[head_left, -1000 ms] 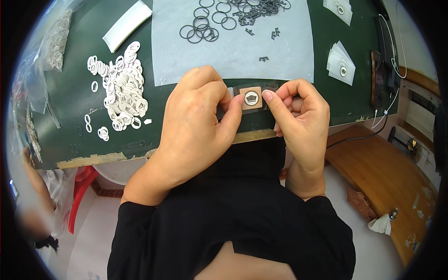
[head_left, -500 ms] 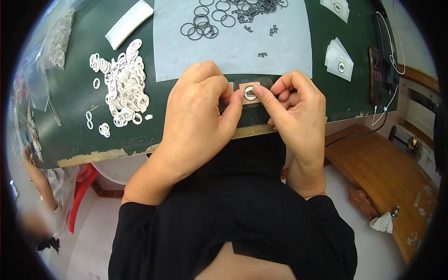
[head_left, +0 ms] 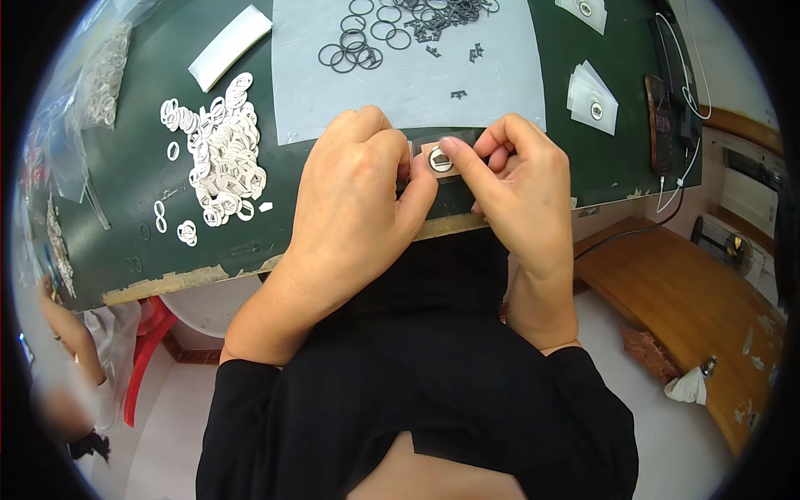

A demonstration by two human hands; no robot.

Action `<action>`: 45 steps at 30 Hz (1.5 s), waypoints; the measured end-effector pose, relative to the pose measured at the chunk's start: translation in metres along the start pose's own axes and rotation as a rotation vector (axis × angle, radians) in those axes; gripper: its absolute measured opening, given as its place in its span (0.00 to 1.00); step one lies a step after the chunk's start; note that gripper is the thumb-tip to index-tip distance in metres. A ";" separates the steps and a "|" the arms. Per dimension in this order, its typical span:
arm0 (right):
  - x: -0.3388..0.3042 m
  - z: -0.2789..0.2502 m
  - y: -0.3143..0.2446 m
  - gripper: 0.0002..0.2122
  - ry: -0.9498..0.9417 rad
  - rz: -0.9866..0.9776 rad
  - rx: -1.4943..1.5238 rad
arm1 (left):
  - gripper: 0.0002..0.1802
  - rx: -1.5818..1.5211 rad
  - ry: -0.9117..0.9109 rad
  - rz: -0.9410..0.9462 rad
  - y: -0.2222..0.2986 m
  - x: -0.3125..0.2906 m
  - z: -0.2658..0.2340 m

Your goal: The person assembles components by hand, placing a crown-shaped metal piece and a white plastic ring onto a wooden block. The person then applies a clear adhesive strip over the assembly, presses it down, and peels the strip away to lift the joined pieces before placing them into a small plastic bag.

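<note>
Between my hands, near the table's front edge, a small tan square block (head_left: pixel 430 150) carries a round white piece (head_left: pixel 440 162) with a dark shape in its middle. A dark ring (head_left: pixel 432 169) runs around the white piece. My left hand (head_left: pixel 354 179) is closed, its thumb at the left side of the block and its fingers curled behind. The thumb of my right hand (head_left: pixel 523 171) presses on the ring's upper right edge, with the other fingers bent. My fingers partly hide the block and a clear strip (head_left: pixel 462 137) under it.
A pile of white oval pieces (head_left: pixel 225 158) lies left. Black rings (head_left: pixel 352 42) and small black crown-shaped parts (head_left: pixel 454 21) lie on a grey sheet (head_left: pixel 400 100). White cards with round emblems (head_left: pixel 593 98) are at right, by a dark device (head_left: pixel 659 125). Another person's arm (head_left: pixel 71 329) shows far left.
A dark ring now shows around the white piece on the block. My right thumb has shifted up and left onto its edge. The view has moved slightly; my left hand stays by the block.
</note>
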State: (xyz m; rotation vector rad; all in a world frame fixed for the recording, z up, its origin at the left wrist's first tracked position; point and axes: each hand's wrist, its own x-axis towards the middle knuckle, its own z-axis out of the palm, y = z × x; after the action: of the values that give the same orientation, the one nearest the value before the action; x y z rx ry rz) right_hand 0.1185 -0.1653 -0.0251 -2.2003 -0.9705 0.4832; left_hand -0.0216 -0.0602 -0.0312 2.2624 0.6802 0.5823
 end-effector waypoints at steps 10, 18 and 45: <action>-0.004 -0.006 0.000 0.14 -0.079 0.118 0.236 | 0.12 0.110 0.017 -0.025 0.008 -0.005 -0.001; -0.006 -0.033 0.002 0.10 -0.209 0.198 0.625 | 0.07 0.155 0.105 0.148 0.022 -0.012 -0.026; 0.012 -0.105 0.091 0.16 0.213 0.206 0.834 | 0.12 -0.144 0.027 0.301 -0.004 -0.020 -0.005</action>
State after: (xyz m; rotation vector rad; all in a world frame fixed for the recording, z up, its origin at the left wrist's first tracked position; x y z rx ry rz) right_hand 0.2320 -0.2465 -0.0165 -1.5424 -0.3229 0.5969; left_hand -0.0411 -0.0678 -0.0347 2.2380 0.2994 0.7808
